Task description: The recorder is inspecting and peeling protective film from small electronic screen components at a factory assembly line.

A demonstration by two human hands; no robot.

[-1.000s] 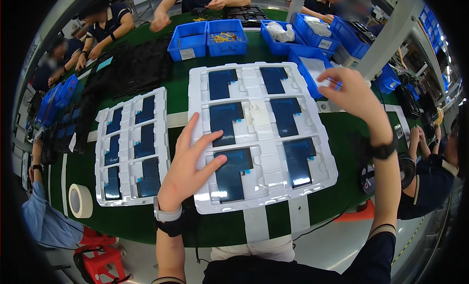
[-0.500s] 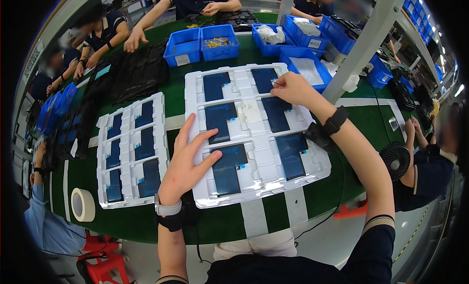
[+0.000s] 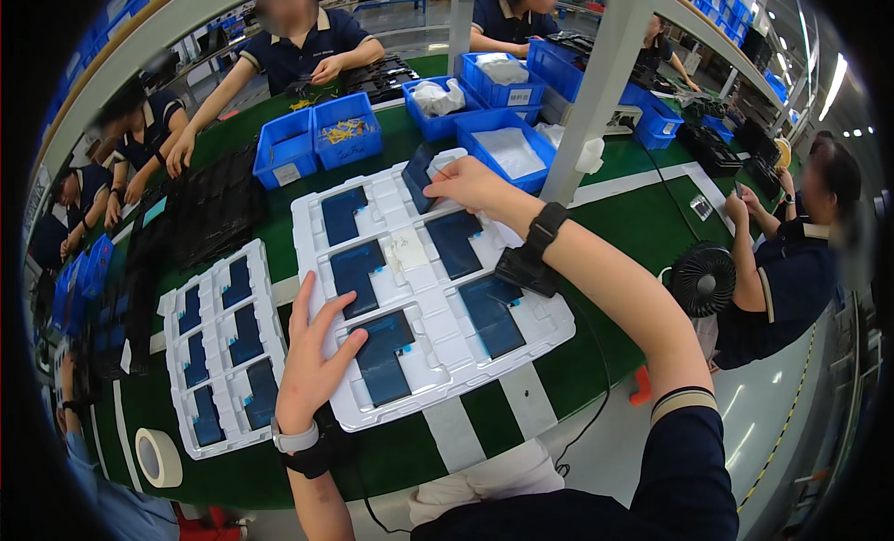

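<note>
A white moulded tray (image 3: 424,304) lies on the green table in front of me, its pockets holding dark blue, flat, notched pieces like thin battery packs. My right hand (image 3: 473,185) pinches one dark flat piece (image 3: 415,178) at the tray's far right corner. That piece is tilted up on edge, partly out of its pocket; fingers cover its right side. My left hand (image 3: 315,359) rests with fingers spread over the tray's left rim, fingertips near a dark piece (image 3: 384,359) in the near left pocket. A black block-shaped object (image 3: 526,272) sits at the tray's right edge, below my right wrist.
Left of it lies a smaller-looking white tray (image 3: 219,329) with similar pieces, and a tape roll (image 3: 159,457). Blue bins (image 3: 346,131) stand behind, beside stacked black trays (image 3: 219,206). A grey post (image 3: 596,103) and black fan (image 3: 701,280) are right. Co-workers sit around.
My right hand has raised the far right dark piece from lying flat to tilted up. My left hand stays on the tray's left side. The whole view has shifted and turned.
</note>
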